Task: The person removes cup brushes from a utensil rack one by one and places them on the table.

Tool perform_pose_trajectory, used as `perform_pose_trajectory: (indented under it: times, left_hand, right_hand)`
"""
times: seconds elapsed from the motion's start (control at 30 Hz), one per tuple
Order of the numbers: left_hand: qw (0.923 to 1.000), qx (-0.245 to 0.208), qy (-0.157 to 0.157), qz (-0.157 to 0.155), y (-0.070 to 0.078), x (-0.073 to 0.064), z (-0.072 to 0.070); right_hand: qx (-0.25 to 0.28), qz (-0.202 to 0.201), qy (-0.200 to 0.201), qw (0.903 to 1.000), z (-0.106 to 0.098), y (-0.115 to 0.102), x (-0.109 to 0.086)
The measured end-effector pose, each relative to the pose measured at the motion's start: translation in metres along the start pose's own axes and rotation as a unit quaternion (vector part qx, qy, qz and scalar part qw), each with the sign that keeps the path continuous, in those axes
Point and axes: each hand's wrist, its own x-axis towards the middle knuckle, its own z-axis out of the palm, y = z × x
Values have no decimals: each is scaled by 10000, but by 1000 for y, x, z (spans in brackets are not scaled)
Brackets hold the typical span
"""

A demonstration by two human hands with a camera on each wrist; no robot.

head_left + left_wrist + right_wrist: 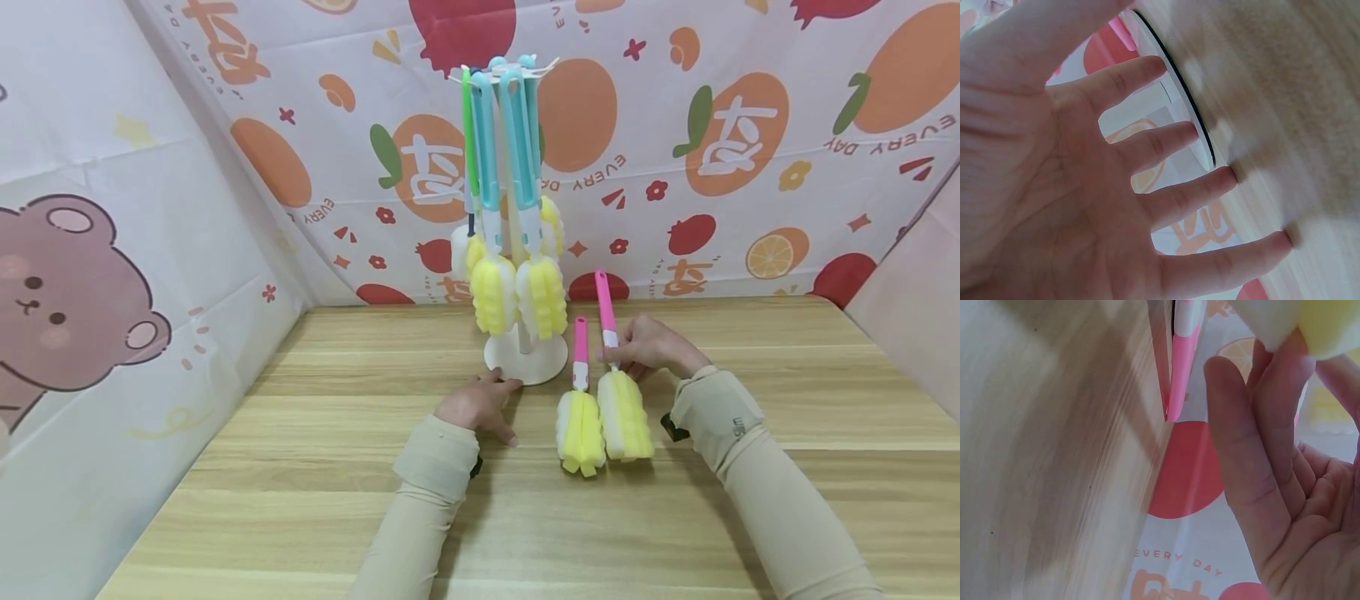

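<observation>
My right hand [651, 343] pinches a sponge bottle brush [624, 415] by its neck; the pink handle points away and the yellow-and-white head towards me. In the right wrist view, that brush's sponge head [1335, 328] is at the top right, above the fingers. Beside it on the table lies a second pink-handled sponge brush [581, 429]. My left hand [476, 404] has its fingers spread, fingertips at the edge of a white stand's round base [532, 368] and on the tabletop. Several sponge brushes [542, 296] hang from the stand's top, mostly with light blue handles, one bright green.
The wood-grain table [322, 467] ends at a fruit-patterned cloth backdrop [337, 183]. On the left hangs a white cloth [187, 250] with a printed bear. The tall stand rises behind both hands.
</observation>
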Motion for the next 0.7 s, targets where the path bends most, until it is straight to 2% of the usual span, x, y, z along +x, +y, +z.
perform_pose_trajectory:
  times: [0.7]
  left_hand:
    - [10000, -38, -61, -57, 1, 0, -1]
  right_hand:
    - [82, 4, -130, 9999, 6, 10, 0]
